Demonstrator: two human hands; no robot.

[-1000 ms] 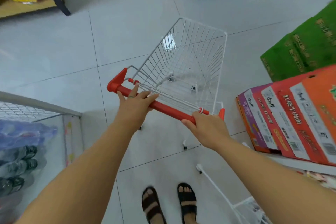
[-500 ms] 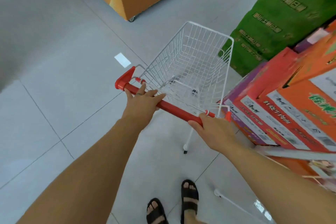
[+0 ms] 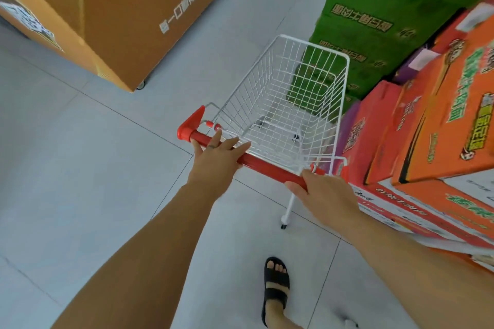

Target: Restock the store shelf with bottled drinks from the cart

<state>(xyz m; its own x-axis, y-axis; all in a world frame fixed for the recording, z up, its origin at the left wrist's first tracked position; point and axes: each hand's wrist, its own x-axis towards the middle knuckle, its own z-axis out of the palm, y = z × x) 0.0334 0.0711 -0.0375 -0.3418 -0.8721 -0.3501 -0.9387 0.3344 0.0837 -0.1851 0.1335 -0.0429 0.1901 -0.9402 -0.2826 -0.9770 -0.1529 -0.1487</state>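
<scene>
Light: bright, even, diffuse; floor (image 3: 80,168) pale, near washed out. Shadows: few, faint, soft-edged. Distortion: wide-angle stretch on my forearms (image 3: 149,248) at the lower edge; cartons (image 3: 441,128) lean at right. Sharpness: cart (image 3: 294,104) wire crisp; carton print at right edge smeared

The cart (image 3: 254,93) stands between a wheeled box (image 3: 120,8) well off left and stacked cartons (image 3: 441,115) just beside its right.

The cart's basket (image 3: 270,93) is thin white-coated metal wire, and its handle (image 3: 267,165) is smooth, glossy red plastic. The floor (image 3: 80,168) is pale, smooth tile with a dull sheen. The brown box (image 3: 120,8) far left, the green cartons (image 3: 374,21) and the orange cartons (image 3: 441,120) on the right are printed cardboard.
</scene>
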